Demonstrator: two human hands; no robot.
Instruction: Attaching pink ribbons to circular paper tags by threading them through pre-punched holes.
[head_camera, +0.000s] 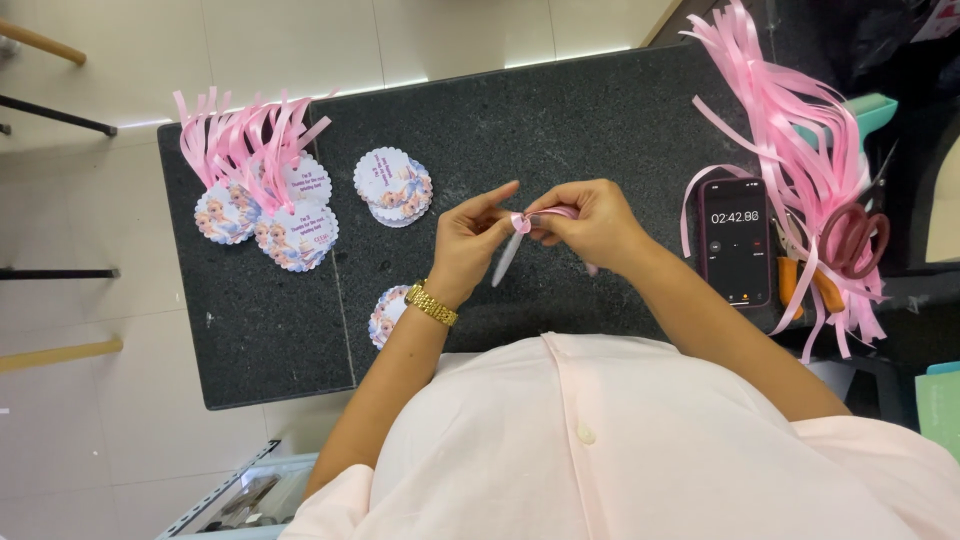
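Satin pink ribbon (522, 222) between hands (530, 232)

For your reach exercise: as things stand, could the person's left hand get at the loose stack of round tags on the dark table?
Probably yes. The left hand lies near the stack of round tags, with bare dark table between. But both hands pinch a pink ribbon, so it must let go first.

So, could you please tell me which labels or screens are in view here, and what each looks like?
Ribboned tags: table's far left, round, scalloped, white-blue, pink ribbons.
Plain tag stack: left of the hands, same design.
Tags by wrist: partly hidden.
Phone: right of the hands, dark screen, pale digits.
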